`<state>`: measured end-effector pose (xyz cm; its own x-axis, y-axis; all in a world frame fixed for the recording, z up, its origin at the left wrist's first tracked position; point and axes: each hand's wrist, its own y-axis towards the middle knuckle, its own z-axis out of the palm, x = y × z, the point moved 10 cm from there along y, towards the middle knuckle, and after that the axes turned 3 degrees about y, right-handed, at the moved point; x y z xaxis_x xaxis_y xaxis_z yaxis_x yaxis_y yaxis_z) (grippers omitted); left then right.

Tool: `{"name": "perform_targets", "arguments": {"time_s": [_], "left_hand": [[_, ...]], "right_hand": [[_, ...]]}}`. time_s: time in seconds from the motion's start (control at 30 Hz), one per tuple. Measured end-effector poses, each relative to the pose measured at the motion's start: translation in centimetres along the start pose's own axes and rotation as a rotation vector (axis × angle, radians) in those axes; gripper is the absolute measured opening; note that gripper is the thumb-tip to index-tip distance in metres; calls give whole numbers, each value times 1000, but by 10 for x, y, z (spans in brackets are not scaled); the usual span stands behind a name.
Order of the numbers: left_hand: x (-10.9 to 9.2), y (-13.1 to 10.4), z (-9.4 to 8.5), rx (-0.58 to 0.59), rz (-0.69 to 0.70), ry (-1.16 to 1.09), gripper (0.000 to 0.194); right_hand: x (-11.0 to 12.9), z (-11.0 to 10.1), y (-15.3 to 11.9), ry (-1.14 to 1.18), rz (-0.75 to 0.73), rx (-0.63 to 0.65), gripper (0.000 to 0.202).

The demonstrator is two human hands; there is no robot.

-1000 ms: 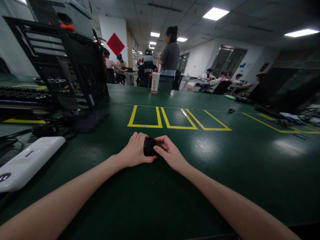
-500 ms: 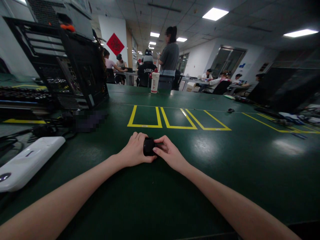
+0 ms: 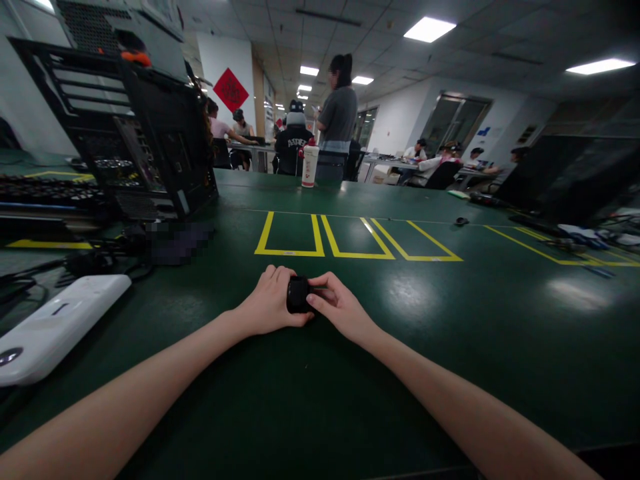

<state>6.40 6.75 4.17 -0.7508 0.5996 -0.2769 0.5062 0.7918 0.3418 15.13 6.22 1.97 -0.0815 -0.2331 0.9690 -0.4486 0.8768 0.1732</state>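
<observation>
A small black object (image 3: 299, 295) is between my two hands, low over the green table (image 3: 310, 413), just in front of the yellow tape outlines. My left hand (image 3: 274, 300) is wrapped round its left side, thumb below and fingers behind. On the right, my right hand (image 3: 336, 303) pinches the object's right edge between thumb and fingers. What the object is, I cannot make out, and its underside is hidden.
Yellow tape outlines (image 3: 290, 253) lie beyond my hands. A white device (image 3: 65, 323) and cables are at the left, below a black computer case (image 3: 150, 140). A white cup (image 3: 309, 167) stands at the back. Several people are beyond the table.
</observation>
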Motion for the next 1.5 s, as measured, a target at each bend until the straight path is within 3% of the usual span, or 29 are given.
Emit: {"name": "perform_targets", "arguments": {"time_s": [0.1,0.3,0.5,0.7,0.9,1.3,1.5], "left_hand": [[0,0,0,6,-7,-3,58],[2,0,2,-5,-3,14,60],[1,0,2,-4,11,26,59],[1,1,2,11,0,14,59],[2,0,2,14,-7,7,59],[0,1,1,3,-4,27,58],[2,0,3,3,-1,4,59]], "right_hand": [[1,-3,1,-33,-13,-35,19],[-5,-3,3,-90,26,-23,39],[-2,2,0,9,36,23,34],[1,-2,0,7,-6,-30,20],[-7,-4,4,-66,17,-26,39],[1,-1,0,0,-20,-14,21],[-3,-3,2,-64,18,-7,39]]}}
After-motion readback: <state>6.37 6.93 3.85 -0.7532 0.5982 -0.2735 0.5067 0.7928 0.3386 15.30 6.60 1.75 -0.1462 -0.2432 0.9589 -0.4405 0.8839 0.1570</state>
